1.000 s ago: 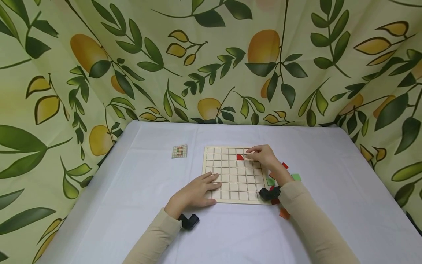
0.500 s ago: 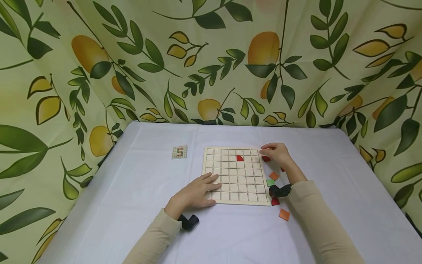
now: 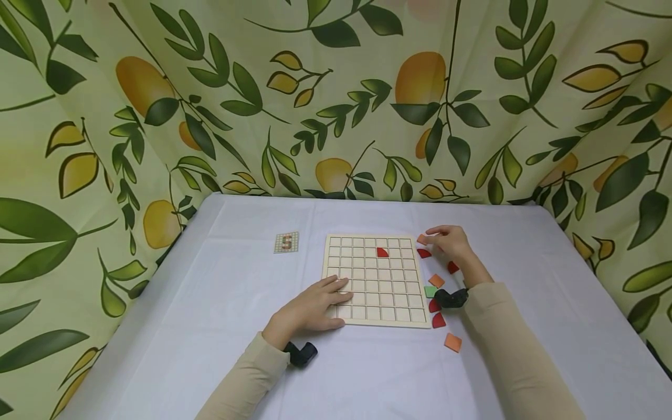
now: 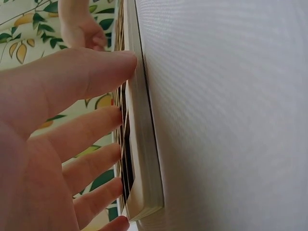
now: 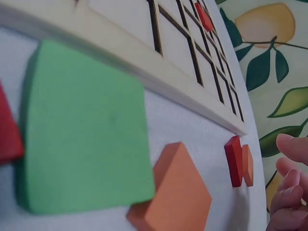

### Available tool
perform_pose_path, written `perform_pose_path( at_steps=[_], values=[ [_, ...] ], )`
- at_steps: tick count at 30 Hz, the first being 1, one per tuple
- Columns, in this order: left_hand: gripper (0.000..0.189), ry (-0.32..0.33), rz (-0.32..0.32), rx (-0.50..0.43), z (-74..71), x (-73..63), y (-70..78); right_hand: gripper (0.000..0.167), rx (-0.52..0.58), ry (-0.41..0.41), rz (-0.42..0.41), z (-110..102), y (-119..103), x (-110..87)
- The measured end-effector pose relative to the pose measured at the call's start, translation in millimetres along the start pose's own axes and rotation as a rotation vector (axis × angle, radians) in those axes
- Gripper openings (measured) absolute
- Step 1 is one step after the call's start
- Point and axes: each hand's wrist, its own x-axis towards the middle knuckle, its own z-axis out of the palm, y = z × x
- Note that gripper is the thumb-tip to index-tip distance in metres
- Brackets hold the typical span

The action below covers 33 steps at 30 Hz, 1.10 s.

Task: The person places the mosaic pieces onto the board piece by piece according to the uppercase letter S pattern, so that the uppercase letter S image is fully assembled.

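Note:
A pale wooden board [image 3: 370, 286] with a square grid lies on the table. One red quarter-round tile [image 3: 382, 252] sits in a cell near its top. My left hand [image 3: 312, 304] rests spread over the board's lower left; in the left wrist view its thumb [image 4: 103, 72] and fingertips meet the board's edge [image 4: 147, 159]. My right hand [image 3: 450, 242] hovers past the upper right corner, fingers loosely bent, fingertips close to an orange square tile [image 3: 422, 239]. In the right wrist view that tile [image 5: 247, 165] stands apart from the hand [image 5: 291, 185], beside a red tile [image 5: 234, 161].
Along the board's right side lie a green tile [image 3: 430, 291], orange tiles [image 3: 436, 280] and several red quarter-rounds [image 3: 438, 320]. Another orange tile [image 3: 453, 342] is nearer the front. A small pattern card [image 3: 286, 242] lies left of the board. A leaf-printed curtain [image 3: 336, 116] hangs behind.
My right hand has moved right from over the board's upper right cells to beyond its corner, uncovering the red and orange tiles there. The left hand has stayed put.

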Motion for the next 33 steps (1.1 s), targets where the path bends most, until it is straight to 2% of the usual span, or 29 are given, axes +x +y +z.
perform_pose_path(
  at_steps=[4, 11, 15, 24, 33],
  values=[
    [0.057, -0.001, -0.004, -0.007, -0.1, 0.1, 0.0, 0.047, 0.004, 0.004, 0.012, 0.9, 1.0, 4.6],
    [0.057, 0.001, -0.018, -0.016, -0.1, -0.5, 0.9, 0.047, 0.014, 0.024, 0.127, 4.7, -0.8, 6.6],
    [0.057, 0.001, -0.021, -0.01, 1.1, 0.1, 0.2, 0.047, 0.011, 0.032, 0.156, 6.9, 0.1, 9.8],
    [0.058, -0.009, -0.038, -0.021, 1.1, -0.1, 1.1, 0.049, -0.026, 0.002, 0.149, 5.2, 5.6, 15.9],
    [0.058, -0.009, -0.041, -0.006, 1.8, -0.1, 0.7, 0.039, -0.02, 0.07, 0.132, 6.7, 3.4, 10.6]
  ],
)
